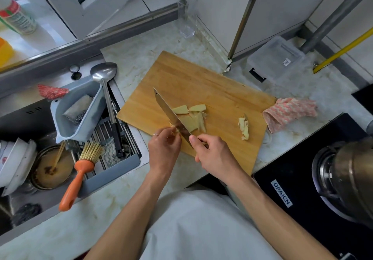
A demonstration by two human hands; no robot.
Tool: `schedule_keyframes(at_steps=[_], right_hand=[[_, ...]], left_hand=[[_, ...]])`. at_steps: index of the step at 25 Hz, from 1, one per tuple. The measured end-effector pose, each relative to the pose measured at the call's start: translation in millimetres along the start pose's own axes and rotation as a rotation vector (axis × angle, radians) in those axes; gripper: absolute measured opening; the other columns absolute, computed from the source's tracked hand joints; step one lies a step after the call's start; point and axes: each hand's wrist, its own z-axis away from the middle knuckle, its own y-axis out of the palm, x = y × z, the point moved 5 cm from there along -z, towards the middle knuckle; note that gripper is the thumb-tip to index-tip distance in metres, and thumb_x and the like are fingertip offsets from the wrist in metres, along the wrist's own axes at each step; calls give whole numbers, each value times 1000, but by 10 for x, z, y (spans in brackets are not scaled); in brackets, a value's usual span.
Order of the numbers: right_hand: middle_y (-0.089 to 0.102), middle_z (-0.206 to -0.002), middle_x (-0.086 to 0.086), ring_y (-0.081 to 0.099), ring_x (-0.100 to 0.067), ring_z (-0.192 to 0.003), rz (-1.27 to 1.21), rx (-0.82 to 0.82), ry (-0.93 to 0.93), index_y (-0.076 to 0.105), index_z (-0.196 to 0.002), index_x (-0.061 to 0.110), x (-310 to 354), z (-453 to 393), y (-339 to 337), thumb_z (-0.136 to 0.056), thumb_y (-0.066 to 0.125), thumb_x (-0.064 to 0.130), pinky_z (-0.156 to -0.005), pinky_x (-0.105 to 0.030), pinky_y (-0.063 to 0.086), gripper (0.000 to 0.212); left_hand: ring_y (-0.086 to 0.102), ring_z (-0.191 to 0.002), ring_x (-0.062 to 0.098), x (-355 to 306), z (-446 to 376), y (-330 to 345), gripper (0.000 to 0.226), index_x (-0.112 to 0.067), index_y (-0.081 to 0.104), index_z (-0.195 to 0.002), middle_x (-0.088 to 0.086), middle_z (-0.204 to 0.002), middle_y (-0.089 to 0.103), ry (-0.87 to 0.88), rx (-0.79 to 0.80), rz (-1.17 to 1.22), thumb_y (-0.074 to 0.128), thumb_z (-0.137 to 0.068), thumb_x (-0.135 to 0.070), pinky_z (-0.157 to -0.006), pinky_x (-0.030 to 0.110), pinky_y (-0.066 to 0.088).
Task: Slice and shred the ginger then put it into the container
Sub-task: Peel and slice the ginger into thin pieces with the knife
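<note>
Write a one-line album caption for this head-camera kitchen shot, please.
Right hand guides the knife through ginger slices steadied by the left hand on a wooden cutting board.

I count one cutting board (201,82), one knife (171,116), two hands on it: left hand (164,148), right hand (212,154). Ginger slices (191,118) mid-board, too overlapped to number; one small peel heap (244,127) toward its right edge. One container (276,58), one glass (186,15), one ladle (104,74), one brush (80,171).

Right hand (210,150) gripping knife (171,116), blade on ginger slices (190,118), left hand (164,146) pinching them, wooden cutting board (212,90)
</note>
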Motion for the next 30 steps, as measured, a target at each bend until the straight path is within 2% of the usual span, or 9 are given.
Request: schedule_keyframes(at_steps=[4,7,12,16,20,23,25,27,30], right_hand=[[63,-61,-1,49,-5,-44,-86,23,50,65,-84,13,-69,-50,-20,-102,49,47,-53,-29,44,41],[62,-59,0,49,-7,-45,-114,5,51,64,-82,12,-112,-67,-48,-101,49,48,-53,-31,45,44],[62,-59,1,49,-5,-44,-91,13,27,64,-82,12,-120,-133,-53,-101,49,48,-53,-28,45,43],[62,-60,-1,48,-3,-42,-25,47,-7,65,-86,7,-106,-168,13,-102,50,47,-53,-27,43,45],[63,-63,-4,48,-2,-43,-41,56,0,64,-86,8,-143,-127,44,-101,50,48,-52,-25,42,45],[65,-65,-7,49,-6,-47,-32,42,-18,64,-85,10,-137,-95,80,-101,51,47,-53,-28,42,43],[65,-65,-5,55,-12,-54,-13,35,-37,67,-88,12,-116,-65,102,-101,52,46,-58,-33,46,39],[63,-64,1,61,-16,-64,11,37,-61,70,-92,14,-99,-28,124,-101,52,45,-65,-34,48,37],[62,-63,2,61,-18,-66,21,39,-88,70,-93,13,-91,-1,126,-101,52,44,-66,-34,48,36]], left_hand=[[65,-77,19,-56,-46,14,16,-10,70,-101,4,-91,66,-49,26,-49,71,-86,-15,-73,37,57],[64,-82,20,-34,-161,-52,17,-9,71,-102,6,-96,69,-50,50,-90,64,-87,-7,-77,36,54],[67,-95,24,-13,-328,-162,29,-5,75,-96,7,-105,72,318,267,-218,59,-84,15,-87,29,53],[68,-95,23,40,-337,-139,32,-6,77,-95,7,-106,72,450,246,-226,61,-81,19,-83,35,56],[65,-79,14,45,-257,-178,17,-7,75,-99,5,-105,66,234,90,-82,68,-88,4,-73,24,55],[67,-80,9,41,-170,-176,16,-12,73,-104,-1,-97,68,-106,18,45,69,-90,-7,-74,25,57],[67,-83,1,66,-107,-168,17,-14,74,-106,-6,-93,70,-315,-8,154,70,-89,-17,-72,16,55],[64,-78,-11,81,-46,-134,21,-13,74,-108,-7,-92,71,-422,-36,254,74,-88,-22,-69,9,51],[61,-68,-11,91,-13,-108,21,-12,75,-107,-10,-83,70,-518,-113,308,76,-87,-18,-61,4,47]])
